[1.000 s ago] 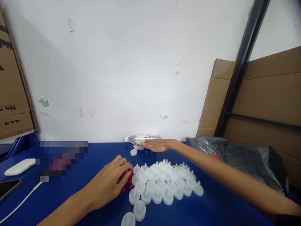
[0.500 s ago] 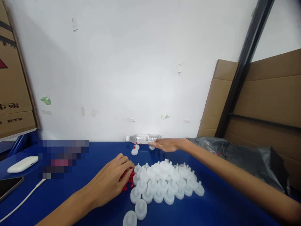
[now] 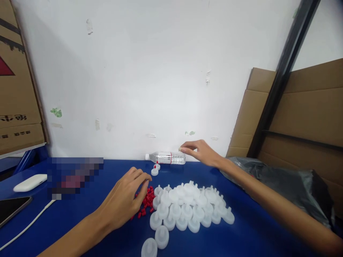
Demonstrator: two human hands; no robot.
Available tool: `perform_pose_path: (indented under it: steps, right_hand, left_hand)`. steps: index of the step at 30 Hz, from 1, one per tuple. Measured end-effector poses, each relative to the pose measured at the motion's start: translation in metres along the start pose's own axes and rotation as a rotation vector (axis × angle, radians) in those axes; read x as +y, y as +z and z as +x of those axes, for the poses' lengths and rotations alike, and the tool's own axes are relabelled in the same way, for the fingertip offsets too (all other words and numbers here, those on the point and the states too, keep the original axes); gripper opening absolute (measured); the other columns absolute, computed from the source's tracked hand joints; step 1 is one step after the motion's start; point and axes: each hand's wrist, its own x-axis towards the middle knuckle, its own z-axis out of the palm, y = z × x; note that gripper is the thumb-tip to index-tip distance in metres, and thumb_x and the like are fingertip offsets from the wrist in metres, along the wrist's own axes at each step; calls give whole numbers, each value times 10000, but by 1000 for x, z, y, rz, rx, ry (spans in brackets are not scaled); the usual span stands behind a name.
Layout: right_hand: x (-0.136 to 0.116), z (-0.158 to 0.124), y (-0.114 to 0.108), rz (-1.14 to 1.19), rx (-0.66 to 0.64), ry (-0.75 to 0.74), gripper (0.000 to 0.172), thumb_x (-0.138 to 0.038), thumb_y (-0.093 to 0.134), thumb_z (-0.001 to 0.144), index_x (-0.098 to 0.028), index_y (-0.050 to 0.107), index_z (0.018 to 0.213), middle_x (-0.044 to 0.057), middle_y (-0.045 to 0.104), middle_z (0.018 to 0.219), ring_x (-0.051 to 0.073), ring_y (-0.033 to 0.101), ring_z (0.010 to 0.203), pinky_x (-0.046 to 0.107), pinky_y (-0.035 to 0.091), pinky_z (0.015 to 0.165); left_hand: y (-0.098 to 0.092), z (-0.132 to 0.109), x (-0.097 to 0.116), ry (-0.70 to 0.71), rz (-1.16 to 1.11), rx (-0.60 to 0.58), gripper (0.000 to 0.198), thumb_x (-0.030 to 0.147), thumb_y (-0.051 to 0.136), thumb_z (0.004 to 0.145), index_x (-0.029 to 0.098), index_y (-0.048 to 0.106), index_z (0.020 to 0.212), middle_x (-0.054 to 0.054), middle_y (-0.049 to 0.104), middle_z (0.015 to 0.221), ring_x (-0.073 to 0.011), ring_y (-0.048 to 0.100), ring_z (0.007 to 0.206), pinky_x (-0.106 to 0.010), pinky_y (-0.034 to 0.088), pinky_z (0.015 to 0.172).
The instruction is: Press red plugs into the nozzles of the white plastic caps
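My left hand (image 3: 124, 201) hovers over a small heap of red caps (image 3: 146, 204) on the blue table (image 3: 249, 237). Its fingers are curled together, and what they hold is hidden. Right of the red caps lies a cluster of white plastic discs with stems (image 3: 189, 205); two more discs (image 3: 155, 240) sit nearer me. My right hand (image 3: 202, 151) is raised by the wall, just above the end of a clear water bottle (image 3: 166, 157) lying on its side. Its thumb and finger pinch a small white piece. Two white discs (image 3: 155, 169) rest in front of the bottle.
A crumpled black plastic bag (image 3: 281, 182) lies at the right, with cardboard sheets (image 3: 308, 107) and a black post behind it. A cardboard box (image 3: 16, 89) stands at the left. A white device (image 3: 30, 182), a phone (image 3: 12, 207) and a white cable (image 3: 28, 225) lie at the left edge.
My right hand left the table by the bottle, rose and pinched shut; one white disc there is gone. My left hand lifted slightly off the red caps.
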Motion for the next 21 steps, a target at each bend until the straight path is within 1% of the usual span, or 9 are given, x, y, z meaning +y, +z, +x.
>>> perform_pose_path:
  steps: [3, 5, 6, 8, 10, 13, 15, 17, 21]
  right_hand:
    - [-20, -10, -1, 79, 133, 14, 416, -619, 604, 926, -212, 677, 971, 71, 751, 1009, 237, 707, 900, 373, 550, 820]
    - [-37, -19, 4, 170, 157, -1, 357, -565, 692, 879, -214, 673, 939, 54, 744, 968, 211, 706, 837, 330, 556, 722]
    - [-46, -23, 7, 216, 126, -27, 316, -526, 720, 867, -221, 676, 935, 43, 740, 963, 203, 701, 834, 312, 549, 689]
    - [-65, -34, 12, 227, -18, -123, 230, -456, 717, 896, -242, 668, 966, 20, 735, 986, 183, 683, 842, 294, 535, 692]
    - [-85, -43, 16, 115, -159, -233, 233, -413, 724, 916, -256, 618, 1051, 6, 720, 990, 173, 659, 851, 305, 512, 757]
    - [-107, -53, 22, -70, -301, -286, 249, -393, 698, 951, -252, 544, 1086, -13, 686, 882, 162, 613, 725, 288, 456, 658]
    - [-116, -56, 25, -144, -343, -335, 239, -369, 686, 967, -244, 514, 1076, -6, 686, 893, 168, 621, 758, 285, 452, 688]
    - [-121, -57, 29, -186, -335, -367, 214, -366, 661, 986, -243, 500, 1054, 0, 692, 911, 175, 632, 809, 290, 458, 744]
    - [-115, -59, 28, -233, -298, -404, 116, -320, 583, 1023, -234, 507, 1036, 12, 692, 887, 179, 629, 810, 296, 471, 747]
  left_hand:
    - [-4, 1, 4, -23, -13, 59, 252, 274, 383, 1055, 213, 626, 1074, -53, 666, 999, -243, 567, 961, -388, 468, 869]
    - [-6, 0, 7, -23, -23, 81, 229, 285, 400, 1050, 215, 611, 1105, -49, 658, 990, -241, 570, 949, -384, 466, 862]
    - [-8, 0, 9, -15, -36, 82, 223, 299, 406, 1047, 215, 600, 1120, -46, 651, 976, -238, 572, 934, -378, 468, 849]
    - [-10, -2, 14, 11, -78, 66, 226, 342, 413, 1043, 215, 580, 1127, -39, 634, 941, -228, 573, 889, -367, 470, 819]
    - [-11, -5, 20, 50, -123, 34, 233, 392, 419, 1034, 218, 568, 1080, -29, 616, 898, -217, 562, 829, -360, 466, 788]
    - [-11, -8, 31, 153, -147, 19, 177, 351, 438, 1026, 230, 546, 955, -3, 591, 825, -196, 532, 749, -348, 445, 759]
    - [-10, -9, 38, 230, -152, 40, 162, 235, 417, 1024, 236, 531, 910, 13, 591, 801, -182, 530, 730, -342, 430, 772]
    - [-9, -9, 44, 265, -162, 63, 221, 155, 369, 1025, 240, 525, 893, 27, 597, 790, -170, 535, 720, -343, 418, 798]
    - [-6, -10, 44, 223, -138, 89, 304, 178, 302, 1046, 236, 515, 837, 34, 571, 743, -168, 501, 670, -351, 399, 776]
